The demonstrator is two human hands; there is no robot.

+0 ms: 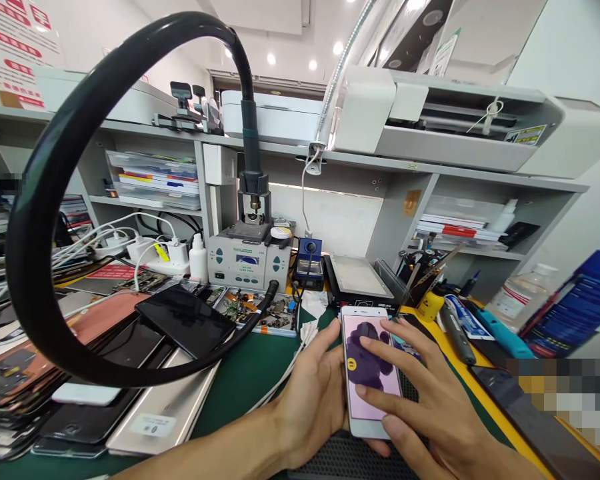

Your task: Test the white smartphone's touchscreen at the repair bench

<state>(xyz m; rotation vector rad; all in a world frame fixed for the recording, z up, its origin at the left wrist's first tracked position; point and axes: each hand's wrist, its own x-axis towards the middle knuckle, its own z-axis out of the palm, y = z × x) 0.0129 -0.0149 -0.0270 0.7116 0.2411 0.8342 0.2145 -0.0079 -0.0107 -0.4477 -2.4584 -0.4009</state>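
Note:
A white smartphone (367, 430) is held up in front of me, its lit pink screen marked by dark purple blotches and a small yellow round icon. My left hand (310, 393) is wrapped round its left side and underside, thumb along the edge. Over the screen spreads my right hand (430, 393), fingers apart, with fingertips on or just above the glass; I cannot tell which ones touch. Below the phone lies a black perforated mat (325, 460), partly hidden by my hands.
A thick black hose (35, 200) loops across the left from the soldering station (247, 260). Stacked phones (145, 407) crowd the left side. A tray of small parts (280, 320) sits behind. Right stand a yellow bottle (430, 307), tubes and a clear bottle (523, 300).

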